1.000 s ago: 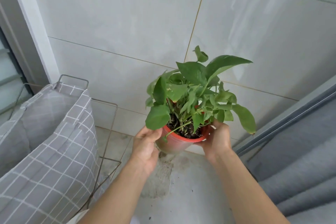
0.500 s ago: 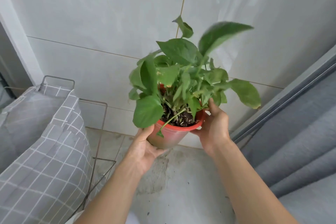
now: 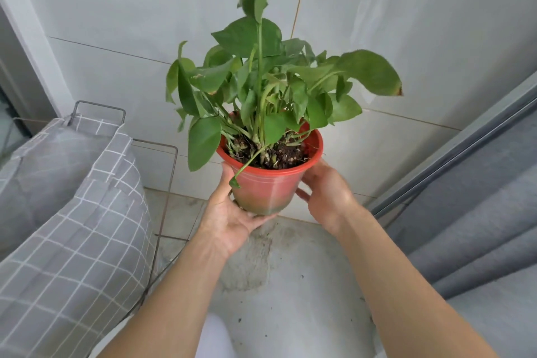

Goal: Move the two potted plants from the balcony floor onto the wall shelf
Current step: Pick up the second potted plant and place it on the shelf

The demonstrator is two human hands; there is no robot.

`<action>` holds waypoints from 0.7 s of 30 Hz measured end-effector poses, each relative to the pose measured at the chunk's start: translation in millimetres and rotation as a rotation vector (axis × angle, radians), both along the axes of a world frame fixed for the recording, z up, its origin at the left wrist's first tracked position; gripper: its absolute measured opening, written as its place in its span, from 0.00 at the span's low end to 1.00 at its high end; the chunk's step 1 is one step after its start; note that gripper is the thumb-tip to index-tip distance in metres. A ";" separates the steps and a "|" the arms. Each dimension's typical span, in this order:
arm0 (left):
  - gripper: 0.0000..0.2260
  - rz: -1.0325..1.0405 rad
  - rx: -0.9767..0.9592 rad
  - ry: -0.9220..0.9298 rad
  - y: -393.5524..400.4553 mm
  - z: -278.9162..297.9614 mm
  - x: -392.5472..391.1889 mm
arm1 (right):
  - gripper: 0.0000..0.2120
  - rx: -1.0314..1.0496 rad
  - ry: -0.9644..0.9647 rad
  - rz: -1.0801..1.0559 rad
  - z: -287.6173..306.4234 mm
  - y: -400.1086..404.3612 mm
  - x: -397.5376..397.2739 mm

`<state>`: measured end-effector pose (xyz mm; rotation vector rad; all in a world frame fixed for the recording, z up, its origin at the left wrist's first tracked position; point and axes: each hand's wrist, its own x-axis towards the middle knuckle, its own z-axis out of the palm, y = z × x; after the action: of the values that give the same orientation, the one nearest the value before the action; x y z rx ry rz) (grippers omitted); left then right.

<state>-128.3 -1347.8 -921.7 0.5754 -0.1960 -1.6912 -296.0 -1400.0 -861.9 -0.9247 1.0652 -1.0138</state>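
On a tiled balcony, a checked grey bag point(image 3: 72, 212) in its wire frame point(image 3: 165, 192) stands at nine o'clock as I hold a pot point(image 3: 268, 180) clear of the floor point(image 3: 290, 285). My left hand point(image 3: 232, 212) cups the pot's base from below at seven o'clock, palm up, fingers wrapped under the bottom edge. The plant point(image 3: 261, 78) rises toward twelve o'clock against the wall point(image 3: 406, 23), its tallest leaf blurred at the top edge. My right hand point(image 3: 325, 192) presses the pot's side at four o'clock, fingers closed behind it. Grey curtain point(image 3: 479, 227) folds hang at three o'clock beside a sliding-door track. By my reckoning the job is barely under way: this first pot is lifted but not yet placed, the shelf is out of view, and the second pot is nowhere in sight, so both placements remain.
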 end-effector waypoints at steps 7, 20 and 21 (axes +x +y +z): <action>0.25 -0.038 -0.084 -0.016 1.9 0.2 0.9 | 0.31 0.411 -0.371 0.251 -17.4 4.7 10.2; 0.15 -0.058 -0.132 0.031 -7.2 -7.2 13.9 | 0.29 0.416 -0.586 0.218 -22.8 -2.9 19.4; 0.15 -0.053 -0.135 0.018 -7.5 -8.2 13.2 | 0.28 0.408 -0.586 0.230 -24.0 -3.8 18.9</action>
<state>-115.1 -1355.3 -929.9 0.4579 -0.3125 -1.7193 -277.1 -1403.8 -886.0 -0.3650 0.6155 -0.7647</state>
